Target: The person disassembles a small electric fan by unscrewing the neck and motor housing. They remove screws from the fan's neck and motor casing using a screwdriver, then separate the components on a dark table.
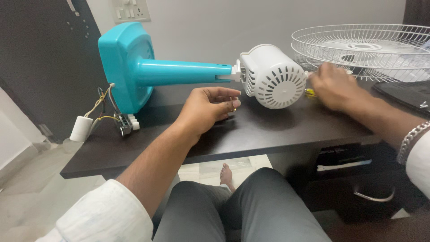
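On the dark wooden desk [268,130] lies a dismantled fan: its turquoise plastic base and column [148,69] on their side, joined to the white slotted plastic motor housing [273,77]. Just below the joint, the left hand [208,107] pinches a small metal part in a narrow grip. At the housing's far end, the right hand [335,87] closes on a yellow-handled tool [310,92]. Behind it rests a white wire fan guard [363,47]. Loose wires and a white cylindrical capacitor [81,128] hang by the base.

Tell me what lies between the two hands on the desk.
In the head view, the white motor housing lies between the left hand and right hand.
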